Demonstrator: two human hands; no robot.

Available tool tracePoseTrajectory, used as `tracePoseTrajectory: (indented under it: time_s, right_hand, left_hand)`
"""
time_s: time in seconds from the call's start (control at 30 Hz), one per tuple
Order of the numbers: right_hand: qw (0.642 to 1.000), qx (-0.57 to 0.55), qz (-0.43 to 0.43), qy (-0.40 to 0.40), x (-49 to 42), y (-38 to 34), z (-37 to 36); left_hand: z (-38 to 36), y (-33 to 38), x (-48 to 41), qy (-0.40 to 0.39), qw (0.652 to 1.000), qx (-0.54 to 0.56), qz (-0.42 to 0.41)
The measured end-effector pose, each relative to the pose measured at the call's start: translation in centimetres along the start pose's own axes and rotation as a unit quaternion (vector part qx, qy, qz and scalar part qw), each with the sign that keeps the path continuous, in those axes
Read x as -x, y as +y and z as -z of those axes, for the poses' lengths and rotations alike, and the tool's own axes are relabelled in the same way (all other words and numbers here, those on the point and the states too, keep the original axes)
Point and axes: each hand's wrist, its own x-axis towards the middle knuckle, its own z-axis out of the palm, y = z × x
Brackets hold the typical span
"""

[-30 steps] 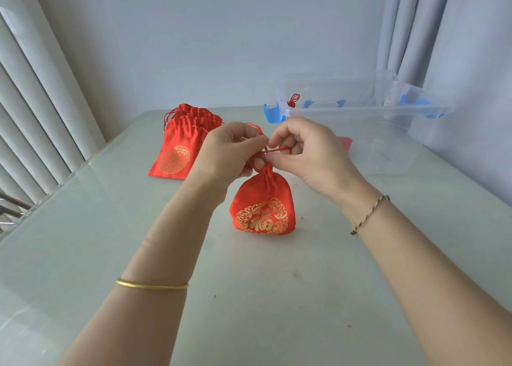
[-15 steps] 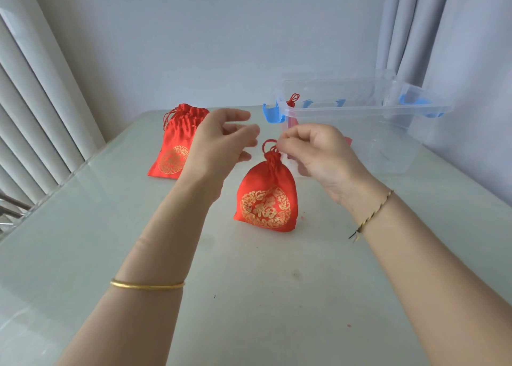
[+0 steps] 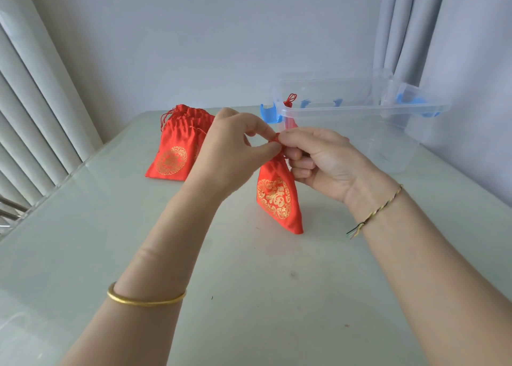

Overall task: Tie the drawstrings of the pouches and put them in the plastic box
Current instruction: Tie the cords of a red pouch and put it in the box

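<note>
Left grip [image 3: 230, 155] and right grip [image 3: 318, 160] both pinch the drawstring [image 3: 276, 137] atop the near-upright pouch [image 3: 277, 196]; the box [image 3: 360, 112] lies beyond, nearer the right.

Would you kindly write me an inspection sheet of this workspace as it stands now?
Surface: pale glossy table.
Job's things: one red pouch held by its neck at centre; stack of red pouches lying far left; clear plastic box with blue clips far right, a red knot showing at its left end.
Clutter: a few tiny specks on the table.
Grippers: left hand and right hand both pinch the drawstring at the held pouch's neck; gold bangle on the left wrist, braided bracelet on the right.
Cables: nothing seen.
Surroundings: plain wall behind, vertical blinds at left, curtain at right.
</note>
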Motion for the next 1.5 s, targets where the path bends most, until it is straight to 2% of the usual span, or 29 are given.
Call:
tracePoseTrajectory:
  time_s: [0.13,0.27,0.37,0.47,0.57,0.7,0.77,0.87,0.97,1.07,1.13,1.2,1.37,1.43,1.5]
  right_hand:
    - [1.000,0.025,0.013,-0.007,0.1,-0.1,0.3]
    - [0.987,0.116,0.081,0.074,0.3,-0.6,1.8]
    - [0.971,0.170,0.125,0.111,0.3,-0.7,3.2]
    - [0.948,0.273,0.129,0.105,0.1,-0.1,3.7]
    - [0.934,0.336,0.093,0.078,0.3,-0.1,3.6]
    - [0.941,0.336,0.038,0.033,1.8,-1.8,2.3]
    - [0.913,0.407,0.032,0.006,2.7,-2.0,1.1]
    - [0.872,0.481,0.078,0.046,3.2,-2.5,0.8]
    - [0.886,0.446,0.086,0.092,3.1,-5.6,2.1]
    - [0.913,0.357,0.126,0.149,1.8,-9.6,3.1]
    - [0.905,0.337,0.167,0.200,-0.1,-11.8,3.5]
    - [0.879,0.371,0.177,0.240,-2.9,-13.1,4.3]
    - [0.822,0.518,0.019,0.234,-10.8,-10.9,7.1]
    - [0.797,0.556,-0.008,0.236,-12.7,-9.4,7.8]
    - [0.798,0.575,-0.060,0.168,-14.1,-8.2,7.6]
  left_hand:
    - [-0.2,-0.2,-0.2,-0.007,1.000,-0.006,-0.010]
    - [0.7,-1.0,-0.5,-0.022,0.998,0.054,0.021]
    - [0.9,-1.5,-0.5,-0.051,0.999,0.012,0.013]
    - [0.3,-1.5,-0.4,-0.062,0.998,-0.011,0.019]
    - [0.0,-1.5,-0.2,-0.079,0.990,0.088,0.073]
    - [0.1,-0.6,-0.2,-0.071,0.974,0.194,0.093]
    - [0.0,0.3,-0.2,-0.071,0.963,0.240,0.097]
    - [0.1,2.0,-1.0,-0.102,0.949,0.286,0.086]
    - [0.5,3.5,-3.0,-0.108,0.948,0.288,0.079]
    - [0.2,3.8,-5.7,-0.047,0.959,0.264,0.088]
    - [-0.5,3.4,-7.2,-0.010,0.963,0.248,0.108]
    - [-1.5,2.6,-8.6,0.016,0.961,0.240,0.136]
    - [-3.5,0.4,-10.5,0.027,0.954,0.222,0.202]
    - [-4.0,-0.5,-10.8,0.023,0.950,0.228,0.213]
    - [-4.1,-1.4,-11.1,0.022,0.948,0.232,0.219]
